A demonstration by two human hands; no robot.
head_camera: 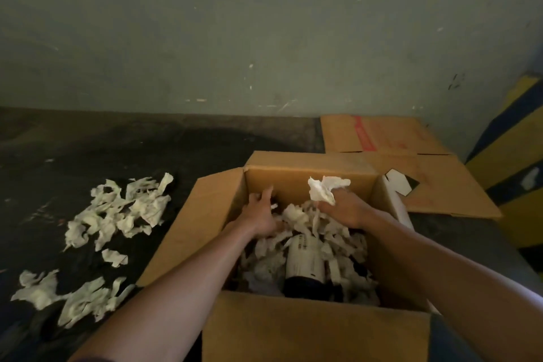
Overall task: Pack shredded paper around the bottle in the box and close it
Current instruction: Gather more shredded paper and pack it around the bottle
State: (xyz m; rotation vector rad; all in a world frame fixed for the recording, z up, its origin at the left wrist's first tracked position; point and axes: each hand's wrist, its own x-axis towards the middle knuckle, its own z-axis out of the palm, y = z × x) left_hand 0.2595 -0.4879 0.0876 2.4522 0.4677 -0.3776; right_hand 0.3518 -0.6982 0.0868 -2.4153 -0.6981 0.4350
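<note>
An open cardboard box (308, 332) stands on the dark floor with its flaps spread outward. Inside lies a dark bottle (305, 266) with a white label, shredded white paper (296, 214) packed around and partly over it. My left hand (260, 214) reaches into the far left of the box, fingers spread and pressing down among the paper. My right hand (343, 209) is over the far right of the box and grips a crumpled wad of paper (324, 188) that sticks up above the fingers.
Loose shredded paper lies in two heaps (123, 209) (73, 300) on the floor left of the box. A flattened cardboard sheet (411, 156) lies behind and right of it. A yellow and blue striped barrier (511, 161) stands at the right, and a grey wall (235, 38) rises behind.
</note>
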